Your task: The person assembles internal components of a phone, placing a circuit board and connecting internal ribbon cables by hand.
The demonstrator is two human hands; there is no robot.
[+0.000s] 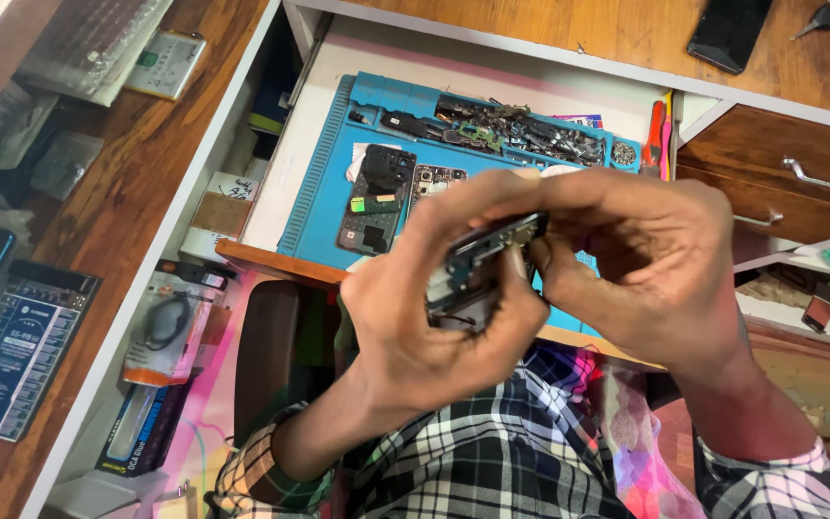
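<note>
Evidently both hands pinch a small dark phone circuit assembly [480, 269]: left hand [425, 327] fingers grasp beneath it as support, right hand [646, 269] fingertips clamp its upper edge, steadying it above the blue silicone repair mat [324, 192].

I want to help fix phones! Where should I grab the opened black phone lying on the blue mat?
Probably by its two long side edges, from above. The opened phone lies flat on the blue mat with its inner parts facing up, so pinching the rim keeps fingers off them.
</note>
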